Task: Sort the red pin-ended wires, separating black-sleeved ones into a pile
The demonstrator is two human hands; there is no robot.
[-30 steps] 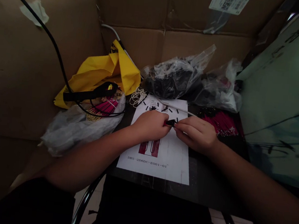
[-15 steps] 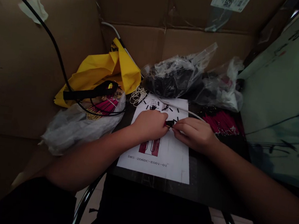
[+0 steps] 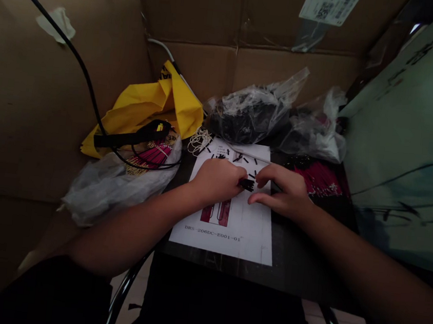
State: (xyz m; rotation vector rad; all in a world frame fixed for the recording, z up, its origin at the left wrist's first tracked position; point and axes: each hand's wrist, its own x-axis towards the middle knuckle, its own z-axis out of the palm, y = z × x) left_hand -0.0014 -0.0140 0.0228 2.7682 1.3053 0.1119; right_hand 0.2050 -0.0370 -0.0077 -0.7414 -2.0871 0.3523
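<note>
In the head view, the left hand (image 3: pixel 218 180) is clenched around a small bundle of black-ended pieces (image 3: pixel 246 185), whose ends stick out past its thumb side, toward the right hand. What the fist hides of the bundle cannot be told. The right hand (image 3: pixel 285 192) is just beside those ends, its thumb and forefinger spread apart with a gap between them; no piece can be made out between its fingers.

Both hands are over a printed sheet (image 3: pixel 253 238), which lies on a dark surface (image 3: pixel 285 277) and reads "DRS-206DC-E001-01" below a red picture partly covered by the left hand. Short black pieces (image 3: pixel 246 160) lie scattered across the sheet's upper part, one of them close to the right forefinger. A pale cable (image 3: pixel 246 153) crosses the sheet's top.

At the sheet's upper left corner is a tangle of white loops (image 3: pixel 199 142). Behind it stands a clear bag with dark contents (image 3: pixel 248 116), with another crumpled clear bag (image 3: pixel 322 134) to its right. Beyond the right hand lies a pile of red pieces with pale tips (image 3: pixel 322 182). To the left, a tied red bundle (image 3: pixel 157 151) rests on cloudy plastic (image 3: pixel 100 196), in front of a yellow bag (image 3: pixel 141 100). Cardboard (image 3: pixel 193 12) walls off the back.
</note>
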